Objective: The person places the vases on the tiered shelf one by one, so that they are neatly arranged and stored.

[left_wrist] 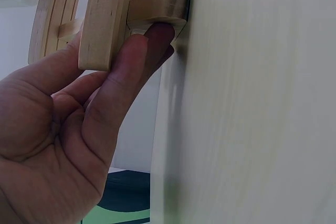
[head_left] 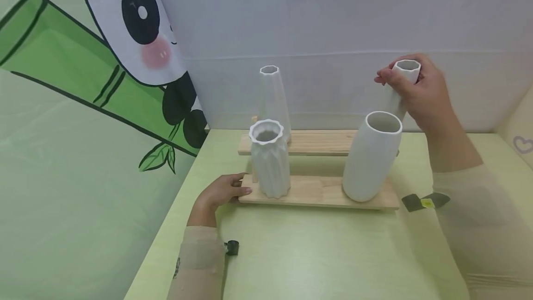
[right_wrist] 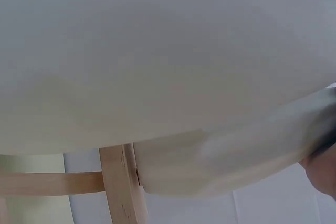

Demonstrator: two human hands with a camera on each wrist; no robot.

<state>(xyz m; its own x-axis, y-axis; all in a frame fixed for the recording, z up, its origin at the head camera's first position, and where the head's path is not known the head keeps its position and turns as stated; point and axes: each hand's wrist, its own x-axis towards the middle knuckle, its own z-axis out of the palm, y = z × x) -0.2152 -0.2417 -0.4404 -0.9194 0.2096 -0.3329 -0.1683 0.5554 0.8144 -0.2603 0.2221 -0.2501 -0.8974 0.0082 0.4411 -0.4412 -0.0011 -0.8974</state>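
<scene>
My left hand point(head_left: 225, 189) grips the left end of a two-step wooden stand point(head_left: 316, 191), its thumb on the front plank. In the left wrist view the fingers curl around that plank's end point(left_wrist: 102, 30). At the back right, my right hand point(head_left: 430, 91) holds a slim white vase point(head_left: 410, 75) by its neck, just below the rim. A wide smooth vase point(head_left: 370, 165) stands on the front plank and hides the slim vase's base. It fills much of the right wrist view, with the slim vase point(right_wrist: 210, 166) behind it.
A fluted white vase point(head_left: 272, 170) stands at the front plank's left end. Behind it, a tall tapering vase point(head_left: 275, 94) is on the back plank point(head_left: 320, 142). The stand sits on a pale table point(head_left: 316, 249) before a white cloth backdrop point(head_left: 333, 22). A panda-print cloth point(head_left: 83, 105) hangs left.
</scene>
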